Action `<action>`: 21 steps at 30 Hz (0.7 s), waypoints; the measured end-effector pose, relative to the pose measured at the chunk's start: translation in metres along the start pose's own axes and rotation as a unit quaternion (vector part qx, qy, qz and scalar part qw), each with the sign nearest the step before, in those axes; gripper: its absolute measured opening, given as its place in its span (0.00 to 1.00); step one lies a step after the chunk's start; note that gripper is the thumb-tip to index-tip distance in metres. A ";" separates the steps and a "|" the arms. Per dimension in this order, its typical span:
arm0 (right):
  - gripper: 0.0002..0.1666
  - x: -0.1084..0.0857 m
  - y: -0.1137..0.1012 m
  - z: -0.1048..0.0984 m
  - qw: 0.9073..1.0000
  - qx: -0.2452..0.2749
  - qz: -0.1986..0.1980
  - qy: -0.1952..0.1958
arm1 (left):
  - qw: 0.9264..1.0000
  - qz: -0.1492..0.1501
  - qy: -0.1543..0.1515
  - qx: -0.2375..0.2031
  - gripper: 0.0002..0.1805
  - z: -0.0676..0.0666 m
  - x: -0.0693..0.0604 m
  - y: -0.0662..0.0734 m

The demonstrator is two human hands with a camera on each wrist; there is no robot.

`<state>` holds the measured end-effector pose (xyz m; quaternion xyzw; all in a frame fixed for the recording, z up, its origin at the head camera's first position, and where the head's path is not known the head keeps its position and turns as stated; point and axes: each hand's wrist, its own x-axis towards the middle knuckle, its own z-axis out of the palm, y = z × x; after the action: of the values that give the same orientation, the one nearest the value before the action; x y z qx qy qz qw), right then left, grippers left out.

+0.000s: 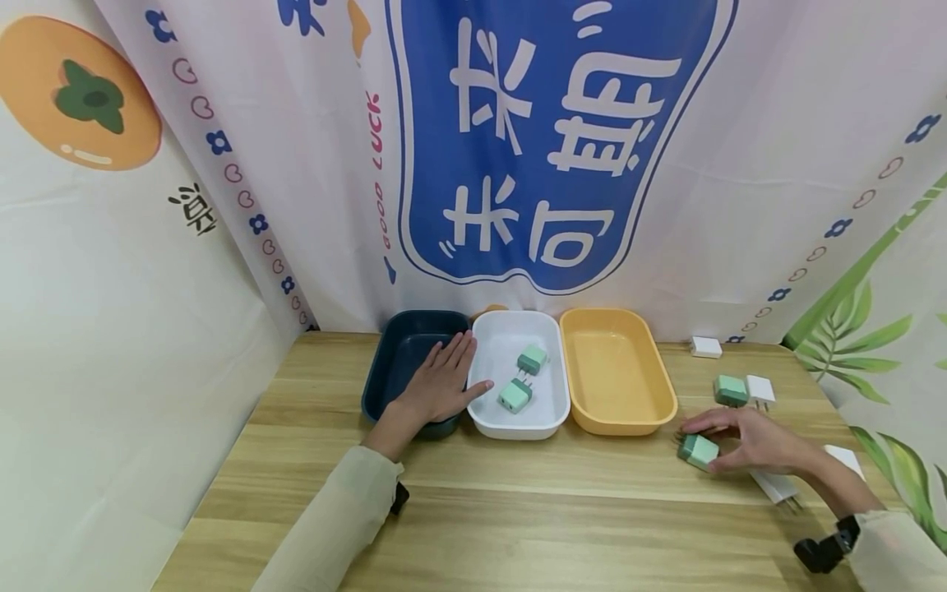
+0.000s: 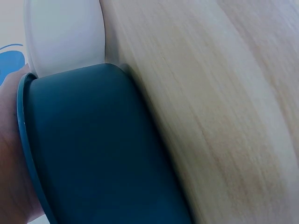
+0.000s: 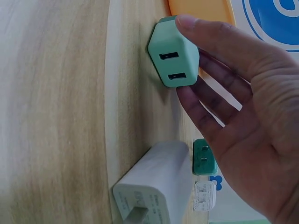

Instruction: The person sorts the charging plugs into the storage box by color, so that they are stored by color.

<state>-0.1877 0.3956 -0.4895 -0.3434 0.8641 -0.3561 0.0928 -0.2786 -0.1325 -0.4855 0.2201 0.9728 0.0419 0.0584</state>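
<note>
A green charger with two slots is held between the thumb and fingers of my right hand, right of the yellow tray; in the right wrist view the thumb of the right hand lies on one side of the charger. My left hand rests, fingers straight, over the adjoining rims of the dark teal tray and the white tray. Two green chargers, one upper and one lower, lie in the white tray. The left wrist view shows the teal tray's outer wall.
A yellow tray stands beside the white one. On the table's right are a green charger, white chargers, a long white one and a white item behind my right forearm. A curtain hangs behind.
</note>
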 end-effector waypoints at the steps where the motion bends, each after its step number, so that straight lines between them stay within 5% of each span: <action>1: 0.32 0.000 0.001 0.000 1.000 0.001 -0.001 0.000 | 1.000 0.000 0.000 -0.001 0.52 0.000 0.000 0.000; 21: 0.31 -0.005 0.004 0.002 1.000 0.012 -0.023 -0.006 | 1.000 0.001 0.010 -0.007 0.52 0.003 0.001 -0.002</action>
<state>-0.1853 0.3995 -0.4937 -0.3647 0.8509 -0.3662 0.0938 -0.2797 -0.1338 -0.4889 0.2206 0.9728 0.0510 0.0497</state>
